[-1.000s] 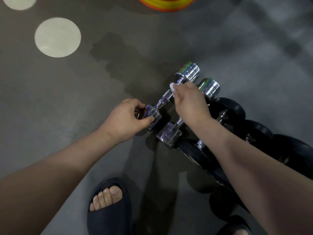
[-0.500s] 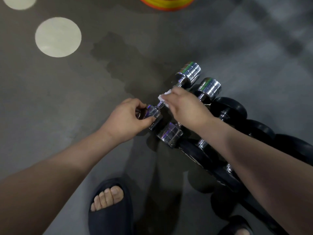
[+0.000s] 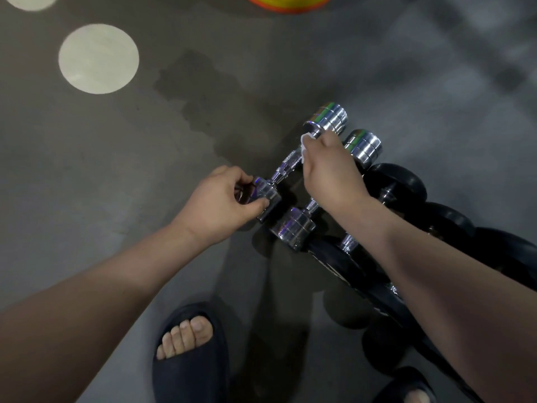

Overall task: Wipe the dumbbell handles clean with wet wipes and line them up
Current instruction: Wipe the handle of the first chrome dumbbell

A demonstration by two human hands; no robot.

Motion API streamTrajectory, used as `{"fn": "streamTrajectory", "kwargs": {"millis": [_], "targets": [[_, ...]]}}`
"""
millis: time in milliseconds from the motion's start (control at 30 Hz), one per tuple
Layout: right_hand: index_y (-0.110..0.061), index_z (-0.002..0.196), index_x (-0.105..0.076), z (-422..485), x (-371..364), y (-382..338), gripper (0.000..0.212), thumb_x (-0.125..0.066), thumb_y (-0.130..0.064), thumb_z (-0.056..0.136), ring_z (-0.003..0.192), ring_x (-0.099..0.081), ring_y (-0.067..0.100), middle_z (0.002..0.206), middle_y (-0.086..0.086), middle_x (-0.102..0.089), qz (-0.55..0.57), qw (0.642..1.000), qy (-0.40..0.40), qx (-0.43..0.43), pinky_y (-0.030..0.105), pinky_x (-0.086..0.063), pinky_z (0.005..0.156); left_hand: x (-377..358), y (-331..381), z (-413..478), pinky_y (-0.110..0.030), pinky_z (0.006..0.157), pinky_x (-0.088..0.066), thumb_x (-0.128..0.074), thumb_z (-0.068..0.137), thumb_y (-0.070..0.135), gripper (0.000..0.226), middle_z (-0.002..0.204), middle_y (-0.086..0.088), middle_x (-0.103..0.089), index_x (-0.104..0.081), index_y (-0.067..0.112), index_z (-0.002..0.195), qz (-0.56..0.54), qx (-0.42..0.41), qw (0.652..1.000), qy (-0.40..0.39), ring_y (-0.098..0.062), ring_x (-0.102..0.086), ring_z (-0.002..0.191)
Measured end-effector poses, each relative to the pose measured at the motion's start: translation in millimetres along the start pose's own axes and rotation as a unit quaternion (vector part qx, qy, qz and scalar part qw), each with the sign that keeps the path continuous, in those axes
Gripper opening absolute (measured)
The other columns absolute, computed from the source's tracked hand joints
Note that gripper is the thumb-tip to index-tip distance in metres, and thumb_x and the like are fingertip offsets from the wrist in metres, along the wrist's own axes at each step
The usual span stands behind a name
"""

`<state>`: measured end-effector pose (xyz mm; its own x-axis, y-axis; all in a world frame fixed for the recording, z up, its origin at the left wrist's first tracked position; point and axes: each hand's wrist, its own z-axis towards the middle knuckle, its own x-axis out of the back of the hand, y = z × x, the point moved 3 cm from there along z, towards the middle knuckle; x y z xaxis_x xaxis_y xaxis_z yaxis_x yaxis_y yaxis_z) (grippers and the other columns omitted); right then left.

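Gripping dumbbell head, wipe wrapped on handle

Clasping near head of chrome dumbbell (image 3: 329,117) with left hand (image 3: 220,199), fingers curled round it. Holding wet wipe (image 3: 305,142) wrapped round far end of knurled handle (image 3: 287,162) with right hand (image 3: 328,173). Lying on grey floor (image 3: 116,170), just beside second chrome dumbbell (image 3: 363,146), black dumbbells (image 3: 401,181) lined up beyond.

Grey floor (image 3: 87,184) was dull, mottled lighter toward upper right. Pale round disc (image 3: 98,58) lay on it at upper left; second pale disc (image 3: 29,1) was cut by top-left corner. Dark blotchy stain (image 3: 203,91) (irregular outline) spread right of first disc, toward centre. Yellow-and-orange object (image 3: 290,2) sat at top edge, mostly cropped. Dark slide sandal (image 3: 189,373) stood at bottom centre, bare toes (image 3: 186,335) showing; second sandal (image 3: 406,385) at bottom right, partly out of frame.
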<state>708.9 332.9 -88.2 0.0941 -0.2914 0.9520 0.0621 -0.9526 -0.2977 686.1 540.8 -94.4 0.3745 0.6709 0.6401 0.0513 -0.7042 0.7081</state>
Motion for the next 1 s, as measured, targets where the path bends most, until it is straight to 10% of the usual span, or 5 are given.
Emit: {"fn": "streamTrajectory", "kwargs": {"millis": [300, 1000], "targets": [[-0.008, 0.089, -0.061, -5, 4, -10, 0.012, -0.051, -0.006, 0.094, 0.069, -0.055, 0.035, 0.085, 0.01, -0.053, 0.028, 0.998, -0.006, 0.059, 0.041, -0.048, 0.063, -1, 0, 0, -0.017, 0.079, -0.044, -0.084, 0.074, 0.036, 0.039, 0.1, 0.006, -0.058, -0.068, 0.019, 0.105, 0.003, 0.002, 1.0, -0.001, -0.01, -0.06, 0.088], [-0.003, 0.089, -0.068, -2, 4, -15, 0.018, -0.05, -0.002, 0.087, 0.072, -0.056, 0.035, 0.087, 0.014, -0.053, 0.019, 0.989, -0.055, 0.137, 0.037, -0.046, 0.061, -5, 4, -4, -0.009, 0.072, -0.037, -0.085, 0.072, 0.037, 0.041, 0.098, 0.003, -0.055, -0.064, 0.018, 0.101, 0.017, -0.014, 1.0, 0.004, -0.011, -0.055, 0.088]]}}
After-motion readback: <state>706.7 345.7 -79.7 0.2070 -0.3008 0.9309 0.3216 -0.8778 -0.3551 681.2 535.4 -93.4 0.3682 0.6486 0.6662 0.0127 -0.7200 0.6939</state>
